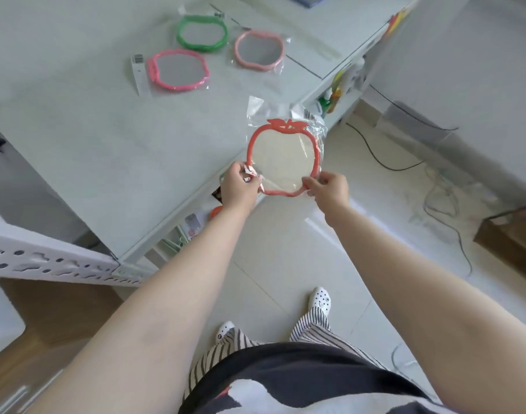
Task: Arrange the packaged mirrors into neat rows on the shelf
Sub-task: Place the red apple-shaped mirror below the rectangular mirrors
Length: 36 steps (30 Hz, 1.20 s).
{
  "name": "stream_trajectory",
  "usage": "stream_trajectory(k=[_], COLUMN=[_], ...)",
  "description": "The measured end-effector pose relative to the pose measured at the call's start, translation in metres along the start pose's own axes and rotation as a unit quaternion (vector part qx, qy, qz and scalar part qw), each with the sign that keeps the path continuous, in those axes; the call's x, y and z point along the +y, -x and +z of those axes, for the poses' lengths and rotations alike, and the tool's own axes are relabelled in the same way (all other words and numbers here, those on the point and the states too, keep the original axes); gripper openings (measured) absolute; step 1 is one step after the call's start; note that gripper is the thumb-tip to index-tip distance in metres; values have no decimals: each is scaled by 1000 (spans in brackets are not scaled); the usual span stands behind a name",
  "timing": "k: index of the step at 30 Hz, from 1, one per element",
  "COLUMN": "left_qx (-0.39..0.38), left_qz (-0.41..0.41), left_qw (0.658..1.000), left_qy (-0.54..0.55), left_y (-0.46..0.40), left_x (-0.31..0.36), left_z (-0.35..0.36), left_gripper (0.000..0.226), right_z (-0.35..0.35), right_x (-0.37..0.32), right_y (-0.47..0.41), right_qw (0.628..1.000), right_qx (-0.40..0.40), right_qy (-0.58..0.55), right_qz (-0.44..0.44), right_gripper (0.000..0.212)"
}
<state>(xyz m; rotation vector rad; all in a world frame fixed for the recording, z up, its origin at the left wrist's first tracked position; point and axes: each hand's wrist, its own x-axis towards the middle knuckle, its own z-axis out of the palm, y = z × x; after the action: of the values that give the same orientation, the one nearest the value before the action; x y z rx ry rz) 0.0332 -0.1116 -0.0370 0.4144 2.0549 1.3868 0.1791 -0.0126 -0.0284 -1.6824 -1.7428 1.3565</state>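
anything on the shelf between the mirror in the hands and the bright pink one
No. In the head view the shelf is bare between the held red mirror and the pink mirror; only the red one's bag flap juts out.

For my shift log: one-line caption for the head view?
Both hands hold a red apple-shaped packaged mirror over the shelf edge; three lie there.

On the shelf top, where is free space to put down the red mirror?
The shelf is bare between the pink mirror and its near edge, and to the left of that mirror. The far part is crowded: green mirror, pale pink mirror. Both hands, left and right, hold the red mirror.
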Motion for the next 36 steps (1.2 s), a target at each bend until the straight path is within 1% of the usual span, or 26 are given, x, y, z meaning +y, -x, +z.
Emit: stream_trajectory(k=[5,9,11,13,15,17,21,25,29,33,36], left_qx=[-8,-2,6,1,-8,-15,-14,-35,-54,-73,-85], left_qz=[-9,-12,-28,-55,-67,-64,-55,-49,-51,-51,-43], left_qw=[1000,1000,999,998,998,998,998,998,996,995,994], left_qy=[3,-23,-30,-8,2,-5,-21,-35,-42,-47,-53], left_y=[-12,-16,-19,-23,-29,-34,-49,-76,-115,-162,-188], left_x=[14,30,41,55,70,85,112,130,146,172,194], left_z=[67,140,175,206,234,256,290,323,359,395,419], left_gripper=[17,19,20,23,17,17,21,19,27,31,31], right_z=[-52,-106,-133,-158,-180,-198,-222,-238,-251,-263,-275], right_x=[12,25,29,30,28,28,27,23,13,-3,-15], right_y=[-48,-92,-114,-136,-159,-179,-215,-255,-304,-360,-395], right_qw=[1000,1000,1000,999,999,999,999,999,999,999,998], right_qx=[-15,-22,-26,-31,-40,-42,-33,-21,-9,16,33], right_qy=[-6,5,11,20,19,14,6,1,-1,-5,-1], right_qz=[0,5,12,17,21,24,31,35,40,46,47], right_gripper=[17,20,23,23,23,25,21,30,28,30,28])
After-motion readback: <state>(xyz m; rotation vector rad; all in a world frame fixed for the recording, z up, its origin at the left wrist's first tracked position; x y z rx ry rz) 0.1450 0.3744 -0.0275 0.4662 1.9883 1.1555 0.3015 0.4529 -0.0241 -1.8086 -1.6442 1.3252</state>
